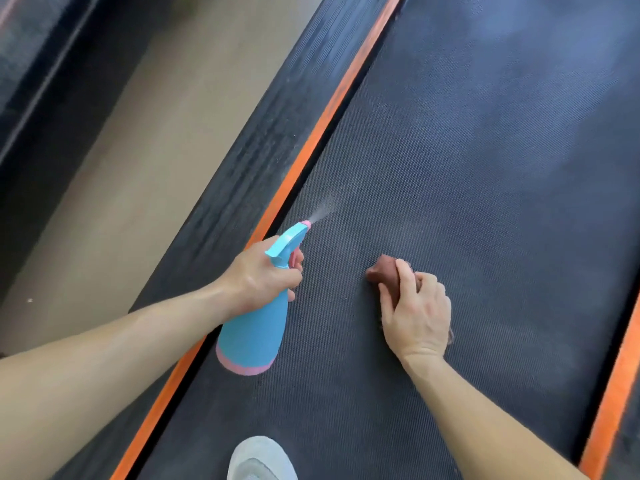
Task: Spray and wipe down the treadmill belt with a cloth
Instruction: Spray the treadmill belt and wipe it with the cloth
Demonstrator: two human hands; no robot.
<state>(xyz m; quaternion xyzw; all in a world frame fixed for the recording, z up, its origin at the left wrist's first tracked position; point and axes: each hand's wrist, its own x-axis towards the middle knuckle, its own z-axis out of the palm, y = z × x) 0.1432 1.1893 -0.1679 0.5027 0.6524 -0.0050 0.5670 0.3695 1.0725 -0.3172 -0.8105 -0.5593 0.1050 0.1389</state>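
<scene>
The dark textured treadmill belt [467,174] runs diagonally across the head view. My left hand [263,271] grips a blue spray bottle [254,327] with a pink base around its neck, fingers on the trigger. A fine mist leaves the pink nozzle toward the belt. To its right, my right hand [415,313] holds a bunched reddish-brown cloth [384,271] against the belt, fingers curled over it. Most of the cloth is hidden under the hand.
Orange strips [332,112] border the belt on both sides, with a ribbed black side rail [263,140] to the left. Beyond it lies tan floor [138,161]. A light grey shoe [259,459] stands on the belt at the bottom edge.
</scene>
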